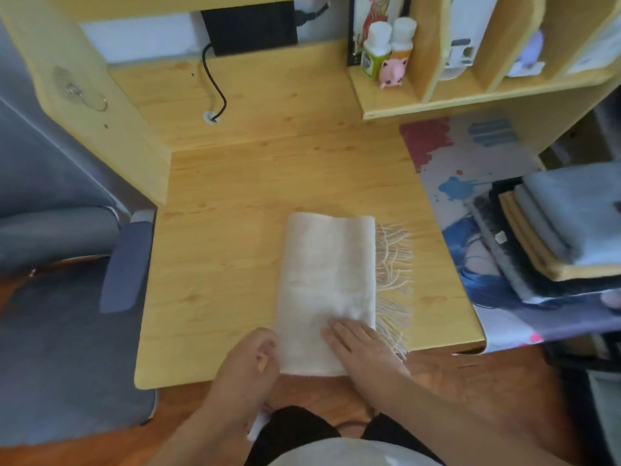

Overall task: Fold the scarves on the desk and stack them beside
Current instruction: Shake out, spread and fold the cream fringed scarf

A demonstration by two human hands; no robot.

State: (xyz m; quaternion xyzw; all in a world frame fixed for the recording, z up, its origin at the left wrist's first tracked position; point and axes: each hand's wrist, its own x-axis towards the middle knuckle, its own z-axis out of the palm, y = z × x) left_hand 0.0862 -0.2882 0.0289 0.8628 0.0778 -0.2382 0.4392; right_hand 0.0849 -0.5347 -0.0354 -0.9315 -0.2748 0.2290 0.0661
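A: Head view, go. Scarf?

B: Cream scarf (326, 290) folded into a long rectangle, flat on the wooden desk (235, 213) near the front edge. Fringe (395, 280) sticks out along its right side.

A: Hands?

B: Right hand (361, 344) flat on the scarf's near right corner, fingers straight, pressing down. Left hand (253, 354) at the near left edge, fingers curled against the cloth; looks like a pinch on that edge, blurry though.

A: The stack?

B: Folded scarves (554, 237) piled at right on a printed desk mat (470, 169), well apart from the cream one. Grey on top, yellow and dark layers under.

A: Other stuff?

B: Two bottles (386, 45) and a pink pig toy (391, 74) on the shelf unit (437, 102) at the back. Black box (250, 26) with a cable (215, 85) running down to the desk. Grey chair (84, 280) at left.
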